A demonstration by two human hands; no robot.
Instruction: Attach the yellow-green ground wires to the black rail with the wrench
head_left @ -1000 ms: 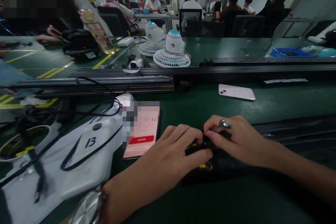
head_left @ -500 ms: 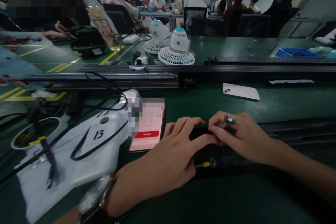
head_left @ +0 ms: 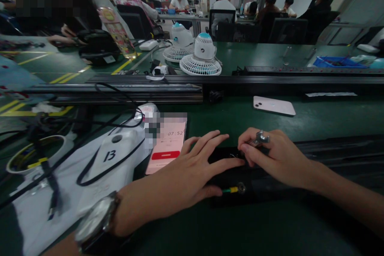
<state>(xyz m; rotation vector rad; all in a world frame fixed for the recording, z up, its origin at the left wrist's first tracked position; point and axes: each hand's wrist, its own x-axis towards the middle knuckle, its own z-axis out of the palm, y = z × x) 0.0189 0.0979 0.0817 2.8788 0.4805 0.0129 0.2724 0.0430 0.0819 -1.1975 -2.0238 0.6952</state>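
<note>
My left hand (head_left: 192, 168), with a watch (head_left: 97, 220) at the wrist, lies palm down with its fingers spread over a black part (head_left: 261, 182) on the green table. Its index fingertip is near my right hand (head_left: 270, 152). The fingers of my right hand are closed around a small silver metal tool (head_left: 260, 137), whose head sticks up above the knuckles. A green and yellow wire with a ring terminal (head_left: 241, 188) lies on the black part, beside my left thumb. What is under my right fingertips is too dark to tell.
Left of my hands are a phone with a lit screen (head_left: 168, 144), a white case marked 13 (head_left: 112, 156), black cables and a tape roll (head_left: 12, 160). A pink phone (head_left: 274, 105), metal rails (head_left: 135, 92) and two white fans (head_left: 201, 58) lie beyond. People sit behind.
My left hand has shifted slightly left and its fingers have spread wider, with the index finger a little farther from my right hand. My right hand has barely moved.
</note>
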